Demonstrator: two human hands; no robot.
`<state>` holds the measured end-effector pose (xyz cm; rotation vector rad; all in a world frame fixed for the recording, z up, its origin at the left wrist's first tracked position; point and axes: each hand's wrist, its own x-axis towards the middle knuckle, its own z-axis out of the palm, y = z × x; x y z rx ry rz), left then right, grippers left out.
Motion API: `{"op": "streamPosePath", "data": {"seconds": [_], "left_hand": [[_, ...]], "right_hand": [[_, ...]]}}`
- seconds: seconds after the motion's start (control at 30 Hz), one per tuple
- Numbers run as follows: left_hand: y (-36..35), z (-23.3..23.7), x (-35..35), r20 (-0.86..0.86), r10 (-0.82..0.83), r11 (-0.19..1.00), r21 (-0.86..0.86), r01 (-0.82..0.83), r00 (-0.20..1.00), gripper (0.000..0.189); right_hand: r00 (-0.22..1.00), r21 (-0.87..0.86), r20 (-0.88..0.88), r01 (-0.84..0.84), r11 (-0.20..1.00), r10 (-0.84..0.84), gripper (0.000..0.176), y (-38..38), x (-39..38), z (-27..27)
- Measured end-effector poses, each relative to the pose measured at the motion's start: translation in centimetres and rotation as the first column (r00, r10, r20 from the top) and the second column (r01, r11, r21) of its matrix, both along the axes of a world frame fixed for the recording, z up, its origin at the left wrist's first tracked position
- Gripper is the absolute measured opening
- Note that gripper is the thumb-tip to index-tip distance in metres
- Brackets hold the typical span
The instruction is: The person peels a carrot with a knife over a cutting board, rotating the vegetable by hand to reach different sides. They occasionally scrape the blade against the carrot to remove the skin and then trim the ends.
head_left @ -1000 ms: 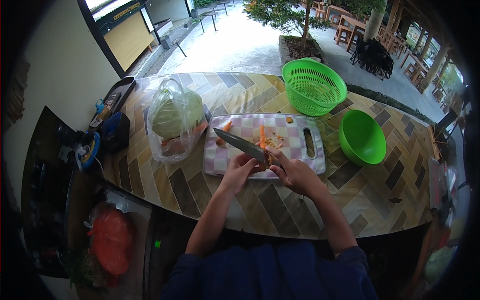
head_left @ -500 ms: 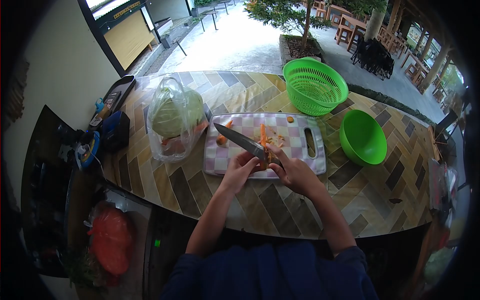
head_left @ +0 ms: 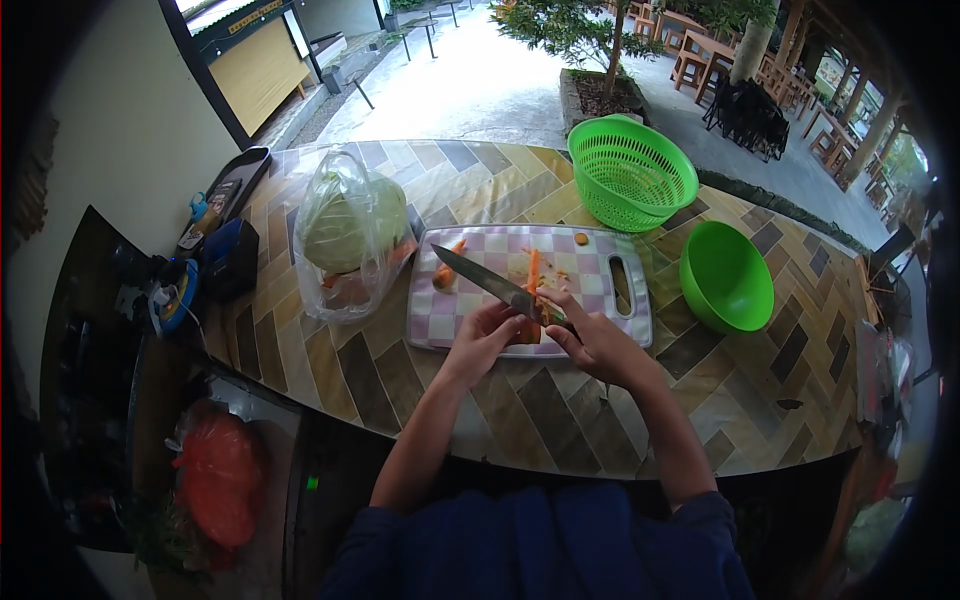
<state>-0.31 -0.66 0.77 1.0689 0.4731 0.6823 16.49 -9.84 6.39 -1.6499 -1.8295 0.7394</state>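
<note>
The herringbone-patterned table (head_left: 560, 440) supports a purple-and-white checkered cutting board (head_left: 450, 322), flanked by a clear plastic cabbage bag (head_left: 350, 285) and smooth green bowl (head_left: 725, 290). Distant dark signboard (head_left: 255, 17): lettering illegible. Over the board, right hand (head_left: 602, 346) grips steel-bladed knife (head_left: 482, 276); left hand (head_left: 480, 345) pinches orange carrot (head_left: 528, 333).

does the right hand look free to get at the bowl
Probably yes on room: only board and bare table lie between the right hand and the bowl. But that hand is on the knife, so it would likely need to let go first.
</note>
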Motion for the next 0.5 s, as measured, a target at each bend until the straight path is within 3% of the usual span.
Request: {"op": "streamPosePath", "data": {"seconds": [0.07, 0.5], "left_hand": [[0.0, 0.2, -0.2, -0.03, -0.026, 0.999, 0.039, 0.027, 0.999, 0.034], [-0.1, 0.4, 0.1, 0.023, -0.044, 0.997, 0.06, 0.042, 0.999, 0.029]], "right_hand": [[1.0, -0.024, 0.002, 0.001, 1.0, -0.001, 0.04, -0.1, 0.1, 0.1], [0.999, 0.022, 0.036, 0.023, 0.999, -0.024, 0.039, 0.3, 0.0, -0.4]]}}
